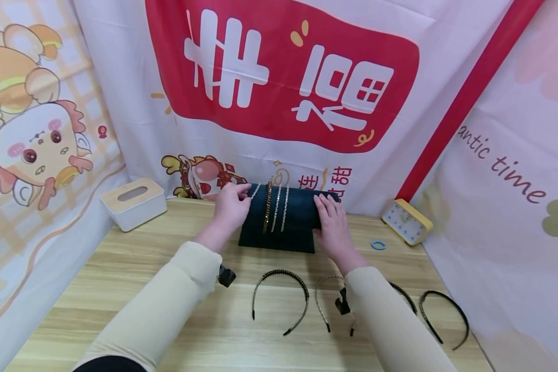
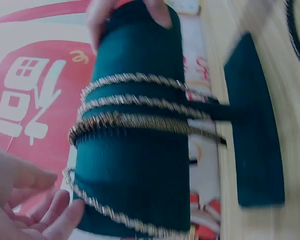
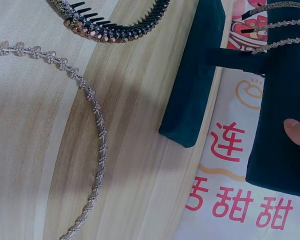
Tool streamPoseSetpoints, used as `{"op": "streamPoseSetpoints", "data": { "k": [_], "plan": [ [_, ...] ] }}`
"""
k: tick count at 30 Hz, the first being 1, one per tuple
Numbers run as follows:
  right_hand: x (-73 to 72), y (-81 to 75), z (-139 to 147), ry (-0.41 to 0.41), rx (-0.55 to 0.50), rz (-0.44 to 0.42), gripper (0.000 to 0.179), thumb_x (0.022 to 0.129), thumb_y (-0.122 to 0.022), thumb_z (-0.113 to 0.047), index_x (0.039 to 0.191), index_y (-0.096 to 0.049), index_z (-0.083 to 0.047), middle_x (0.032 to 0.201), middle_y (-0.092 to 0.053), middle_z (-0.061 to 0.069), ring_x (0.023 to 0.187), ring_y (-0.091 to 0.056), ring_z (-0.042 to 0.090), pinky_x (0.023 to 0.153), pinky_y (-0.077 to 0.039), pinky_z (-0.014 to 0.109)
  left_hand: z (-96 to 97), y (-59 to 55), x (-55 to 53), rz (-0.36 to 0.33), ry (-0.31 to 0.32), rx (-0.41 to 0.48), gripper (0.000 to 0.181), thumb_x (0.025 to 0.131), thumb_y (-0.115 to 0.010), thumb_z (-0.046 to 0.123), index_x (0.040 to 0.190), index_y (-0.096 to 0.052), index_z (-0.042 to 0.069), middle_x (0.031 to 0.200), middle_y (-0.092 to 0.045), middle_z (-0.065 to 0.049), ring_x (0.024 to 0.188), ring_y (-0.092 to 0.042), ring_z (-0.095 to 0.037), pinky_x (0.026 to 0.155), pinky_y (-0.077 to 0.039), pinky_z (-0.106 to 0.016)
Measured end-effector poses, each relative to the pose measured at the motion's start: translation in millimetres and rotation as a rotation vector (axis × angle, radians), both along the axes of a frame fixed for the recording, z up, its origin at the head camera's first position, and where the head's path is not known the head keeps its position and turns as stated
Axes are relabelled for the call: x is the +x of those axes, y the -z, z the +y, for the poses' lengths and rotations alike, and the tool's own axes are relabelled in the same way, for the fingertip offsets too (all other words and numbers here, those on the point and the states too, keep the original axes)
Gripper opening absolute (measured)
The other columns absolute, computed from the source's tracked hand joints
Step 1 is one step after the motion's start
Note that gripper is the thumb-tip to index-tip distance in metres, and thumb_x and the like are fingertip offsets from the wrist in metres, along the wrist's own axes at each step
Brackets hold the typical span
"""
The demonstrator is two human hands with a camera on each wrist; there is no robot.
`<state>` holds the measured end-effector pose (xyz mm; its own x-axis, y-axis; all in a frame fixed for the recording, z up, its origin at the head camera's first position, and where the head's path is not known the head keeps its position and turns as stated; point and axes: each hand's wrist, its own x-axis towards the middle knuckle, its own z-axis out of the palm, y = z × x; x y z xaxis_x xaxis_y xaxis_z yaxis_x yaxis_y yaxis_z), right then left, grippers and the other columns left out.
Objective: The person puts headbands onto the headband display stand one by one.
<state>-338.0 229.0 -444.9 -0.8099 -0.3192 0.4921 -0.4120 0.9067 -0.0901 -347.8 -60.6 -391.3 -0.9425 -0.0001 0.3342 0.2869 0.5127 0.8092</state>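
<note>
Stand [image 1: 298, 206] on table [image 1: 223, 330], gripped

Tissue box [image 1: 144, 209] sits at nine o'clock; left hand [image 1: 230, 206] rests loose by a slanted headband [image 2: 115, 217]; right hand [image 1: 332, 219] grasps the stand's three-o'clock end; right sleeve [image 1: 386, 315] blocks parts of loose headbands [image 1: 405, 294] toward four; alarm clock [image 1: 406, 222] beyond at three.

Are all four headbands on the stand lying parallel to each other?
No, the headband nearest the left hand slants away from the other three.

Dark-green stand [image 1: 302, 212] upright; four headbands [image 2: 155, 121] across it, one slanted.
</note>
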Motion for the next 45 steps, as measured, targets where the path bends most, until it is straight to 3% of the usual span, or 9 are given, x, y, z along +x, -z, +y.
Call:
{"op": "streamPoseSetpoints", "data": {
  "k": [5, 8, 12, 18, 34, 37, 40, 42, 45],
  "plan": [
    [1.3, -1.0, -0.7, 0.001, -0.007, -0.019, 0.091, 0.080, -0.082, -0.008, 0.154, -0.030, -0.009, 0.154, -0.033, 0.013, 0.143, -0.023, 0.035, 0.118, -0.013, 0.049, -22.0, 7.8, -1.4, 0.195, 0.136, -0.430, 0.043, 0.092, -0.070, 0.008, 0.134, -0.064, 0.014, 0.125, -0.057, -0.012, 0.112, -0.053, -0.032, 0.090, -0.049, -0.049],
    [1.6, -1.2, -0.8, 0.001, -0.009, -0.025, 0.091, 0.080, -0.082, -0.008, 0.154, -0.030, -0.009, 0.155, -0.032, 0.013, 0.143, -0.023, 0.035, 0.118, -0.012, 0.049, -34.5, 14.9, -3.8, 0.326, 0.229, -0.616, 0.057, 0.089, -0.075, 0.011, 0.142, -0.056, 0.017, 0.141, -0.052, -0.011, 0.128, -0.045, -0.035, 0.103, -0.039, -0.056],
    [1.3, -0.7, 0.1, -0.003, -0.018, -0.019, 0.091, 0.079, -0.083, -0.007, 0.154, -0.031, -0.009, 0.154, -0.033, 0.014, 0.143, -0.023, 0.035, 0.118, -0.015, 0.050, -40.8, 21.2, -9.1, 0.397, 0.278, -0.699, 0.072, 0.086, -0.078, 0.024, 0.150, -0.045, 0.019, 0.154, -0.040, -0.004, 0.144, -0.029, -0.030, 0.113, -0.024, -0.058],
    [0.3, -0.1, -0.5, -0.006, -0.015, -0.012, 0.091, 0.079, -0.082, -0.007, 0.154, -0.031, -0.009, 0.154, -0.033, 0.014, 0.143, -0.024, 0.035, 0.117, -0.017, 0.051, -37.0, 22.4, -13.4, 0.349, 0.285, -0.735, 0.077, 0.087, -0.075, 0.040, 0.152, -0.042, 0.018, 0.155, -0.038, -0.002, 0.146, -0.025, -0.027, 0.117, -0.015, -0.053],
    [1.4, -0.1, -0.4, -0.008, -0.016, -0.022, 0.091, 0.080, -0.082, -0.007, 0.155, -0.029, -0.010, 0.155, -0.033, 0.013, 0.143, -0.023, 0.034, 0.117, -0.016, 0.050, -21.0, 23.0, -9.1, 0.396, 0.264, -0.724, 0.072, 0.087, -0.077, 0.032, 0.149, -0.046, 0.012, 0.152, -0.043, -0.007, 0.142, -0.032, -0.030, 0.117, -0.017, -0.053],
    [2.1, -0.1, -2.2, -0.011, -0.015, -0.028, 0.091, 0.080, -0.081, -0.008, 0.155, -0.029, -0.010, 0.155, -0.032, 0.013, 0.144, -0.023, 0.035, 0.117, -0.016, 0.051, -22.3, 25.8, 2.9, 0.507, 0.212, -0.611, 0.057, 0.088, -0.077, 0.024, 0.138, -0.057, 0.005, 0.140, -0.054, -0.013, 0.131, -0.046, -0.034, 0.110, -0.032, -0.054],
    [1.9, 0.2, -2.8, -0.015, -0.015, -0.031, 0.090, 0.081, -0.080, -0.008, 0.155, -0.028, -0.009, 0.155, -0.032, 0.014, 0.144, -0.022, 0.035, 0.117, -0.016, 0.052, -21.1, 34.4, 20.3, 0.592, 0.131, -0.396, 0.029, 0.091, -0.073, 0.015, 0.115, -0.068, 0.001, 0.113, -0.064, -0.014, 0.106, -0.059, -0.030, 0.091, -0.048, -0.047],
    [1.8, 0.5, -2.6, -0.010, -0.021, -0.032, 0.090, 0.081, -0.080, -0.007, 0.155, -0.028, -0.009, 0.155, -0.031, 0.014, 0.144, -0.021, 0.035, 0.118, -0.015, 0.051, -17.3, 42.4, 33.1, 0.554, 0.107, -0.239, 0.013, 0.093, -0.069, 0.013, 0.101, -0.069, 0.003, 0.097, -0.062, -0.009, 0.088, -0.060, -0.024, 0.076, -0.051, -0.041],
    [0.9, 0.8, -1.8, 0.001, -0.025, -0.024, 0.091, 0.080, -0.081, -0.006, 0.155, -0.029, -0.009, 0.155, -0.032, 0.014, 0.144, -0.022, 0.035, 0.118, -0.015, 0.050, -7.7, 57.6, 48.1, 0.346, 0.136, -0.079, 0.008, 0.097, -0.065, 0.016, 0.091, -0.065, 0.011, 0.086, -0.057, -0.001, 0.075, -0.055, -0.017, 0.063, -0.050, -0.034]
  ]
}}
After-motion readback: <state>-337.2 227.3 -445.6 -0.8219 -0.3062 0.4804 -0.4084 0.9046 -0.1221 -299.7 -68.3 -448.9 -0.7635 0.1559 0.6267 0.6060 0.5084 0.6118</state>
